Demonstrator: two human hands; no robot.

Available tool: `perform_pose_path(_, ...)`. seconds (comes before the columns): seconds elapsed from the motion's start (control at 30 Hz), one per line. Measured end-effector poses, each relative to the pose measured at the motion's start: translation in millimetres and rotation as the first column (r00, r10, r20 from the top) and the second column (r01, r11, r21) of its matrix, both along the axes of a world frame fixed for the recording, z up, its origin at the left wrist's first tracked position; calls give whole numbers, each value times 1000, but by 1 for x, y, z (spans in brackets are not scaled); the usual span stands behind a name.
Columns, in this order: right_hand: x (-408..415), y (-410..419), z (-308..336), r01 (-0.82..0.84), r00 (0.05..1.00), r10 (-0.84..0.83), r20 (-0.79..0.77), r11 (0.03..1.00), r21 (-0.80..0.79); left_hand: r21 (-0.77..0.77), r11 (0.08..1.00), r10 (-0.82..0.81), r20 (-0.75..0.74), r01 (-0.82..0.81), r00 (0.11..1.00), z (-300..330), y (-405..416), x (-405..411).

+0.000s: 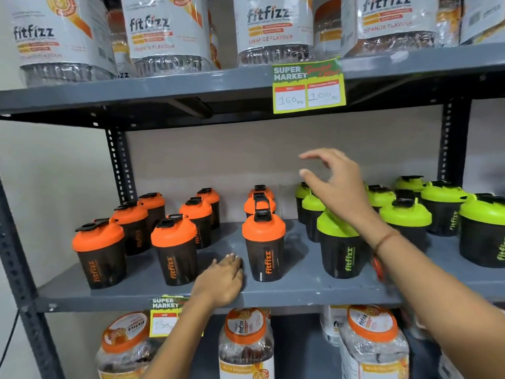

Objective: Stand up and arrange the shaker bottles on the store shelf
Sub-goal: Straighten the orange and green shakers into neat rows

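Note:
Dark shaker bottles stand upright on the grey middle shelf [300, 291]. Several orange-lidded ones fill the left and centre; the front centre orange-lidded shaker [264, 250] is just right of my left hand [221, 283]. That hand lies flat on the shelf with straight fingers and holds nothing. Several green-lidded shakers stand on the right; the front green-lidded shaker [341, 250] is partly hidden behind my right forearm. My right hand [336, 181] hovers in the air above the green lids, fingers spread and loosely curved, holding nothing.
The upper shelf [164, 91] carries large Fitfizz jars [164, 36], with a supermarket price tag [308, 86] on its edge. More jars [246, 346] stand on the shelf below. Perforated uprights [120, 165] frame the shelf on each side.

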State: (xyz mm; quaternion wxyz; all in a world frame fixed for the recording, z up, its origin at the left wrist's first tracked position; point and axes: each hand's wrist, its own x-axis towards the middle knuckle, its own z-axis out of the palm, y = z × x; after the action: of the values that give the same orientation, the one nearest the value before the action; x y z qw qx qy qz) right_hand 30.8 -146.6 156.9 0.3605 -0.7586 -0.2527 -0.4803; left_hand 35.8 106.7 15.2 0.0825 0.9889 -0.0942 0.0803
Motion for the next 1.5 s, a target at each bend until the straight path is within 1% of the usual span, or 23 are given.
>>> perform_pose_path(0.07, 31, 22, 29, -47, 981, 15, -194, 985, -163, 7, 1000, 1, 5, -1, 1000, -1, 1, 1)
perform_pose_path(0.13, 66, 44, 48, -103, 909, -37, -414, 945, -310, 12, 1000, -6, 16, 6, 1000, -3, 2, 2)
perform_pose_path(0.17, 83, 54, 52, -126, 868, -82, -490, 918, -377, 11, 1000, -10, 27, 10, 1000, -3, 2, 1)
perform_pose_path(0.23, 111, 70, 50, -155, 793, -204, -574, 844, -514, 6, 1000, -12, 45, 12, 999, -3, 3, 1)
perform_pose_path(0.3, 132, 79, 43, -165, 729, -319, -606, 777, -608, -1, 1000, -10, 51, 10, 999, -4, 3, 1)
perform_pose_path(0.37, 151, 84, 33, -189, 678, -364, -639, 753, -630, -11, 1000, -10, 61, 10, 998, -4, 4, 2)
perform_pose_path(0.47, 168, 86, 23, -281, 560, -352, -750, 771, -571, -18, 1000, -7, 70, 9, 997, -4, 4, 2)
perform_pose_path(0.53, 170, 87, 18, -316, 513, -357, -781, 767, -559, -15, 1000, -10, 75, 11, 997, -3, 4, 2)
perform_pose_path(0.6, 170, 90, 13, -345, 506, -346, -790, 758, -553, -15, 1000, -8, 89, 9, 996, -3, 3, 0)
perform_pose_path(0.67, 173, 92, 8, -359, 523, -321, -790, 757, -546, -17, 1000, -2, 100, 3, 995, -2, 3, -1)
perform_pose_path(0.73, 174, 94, 7, -354, 531, -298, -793, 772, -528, -20, 1000, 0, 105, 2, 994, -2, 3, -2)
perform_pose_path(0.8, 174, 92, 8, -353, 520, -286, -805, 786, -507, -21, 1000, 0, 112, 3, 994, -1, 2, -3)
perform_pose_path(0.97, 174, 88, 7, -313, 524, -306, -795, 799, -513, -12, 1000, 5, 106, -4, 994, 0, 2, -5)
perform_pose_path(1.17, 169, 89, 7, -280, 547, -337, -766, 789, -547, -23, 1000, 16, 108, -13, 994, 1, 2, -7)
perform_pose_path(1.23, 162, 86, 10, -255, 563, -317, -764, 812, -525, -24, 1000, 13, 109, -11, 994, 1, 2, -8)
perform_pose_path(1.33, 148, 78, 19, -174, 631, -266, -729, 867, -468, -22, 1000, 13, 113, -10, 994, 1, 1, -8)
perform_pose_path(1.43, 124, 64, 31, -104, 716, -174, -676, 931, -349, -38, 999, 24, 137, -19, 990, 1, 0, -10)
perform_pose_path(1.5, 101, 51, 40, -19, 803, -152, -577, 960, -281, -113, 993, 48, 172, -29, 984, 1, 0, -13)
